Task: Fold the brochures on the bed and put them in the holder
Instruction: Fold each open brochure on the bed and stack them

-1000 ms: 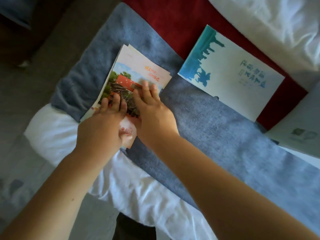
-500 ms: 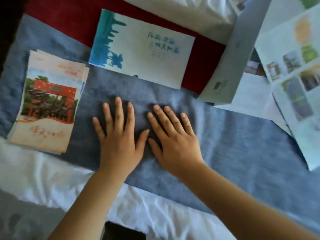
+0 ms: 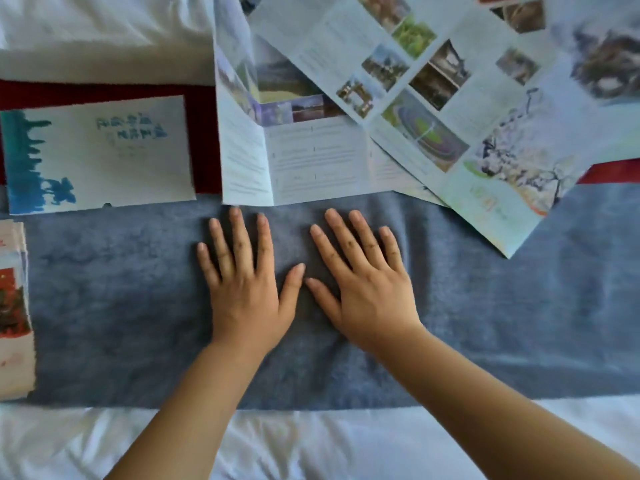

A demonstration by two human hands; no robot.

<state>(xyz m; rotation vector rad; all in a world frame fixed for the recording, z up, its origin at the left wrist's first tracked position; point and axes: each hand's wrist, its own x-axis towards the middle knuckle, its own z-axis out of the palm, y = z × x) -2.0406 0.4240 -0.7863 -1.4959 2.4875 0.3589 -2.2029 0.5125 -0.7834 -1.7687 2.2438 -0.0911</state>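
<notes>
Left grip: we are laying our left hand (image 3: 242, 289) flat on the blue blanket (image 3: 121, 306), fingers straight and spread, holding nothing.
Right grip: we are resting our right hand (image 3: 367, 292) just beside it the same way, thumbs almost touching, fingers apart and empty.
Done so far: a folded stack (image 3: 14, 306) of brochures is lying at 9 o'clock at the frame's edge, so we are judging that part finished.
Holder: we are taking the teal-and-white sleeve (image 3: 100, 154) at 10 o'clock, lying across the red band (image 3: 204, 133), to be the holder. Nothing is showing inside it.
Still to fold: a half-open brochure (image 3: 304, 157) is lying at 12 o'clock, just beyond our fingertips, and a large open brochure (image 3: 467, 109) is overlapping it at 1 to 2 o'clock.
Still to do: we are reckoning on folding both, then filling the holder.
Writing: blue characters on the sleeve, red ones on the stack, and orange ones on the large brochure are all too blurred for us to read. We are finding no brand.
Bedding: the white sheet (image 3: 311, 441) is lying at 6 o'clock under our forearms.
</notes>
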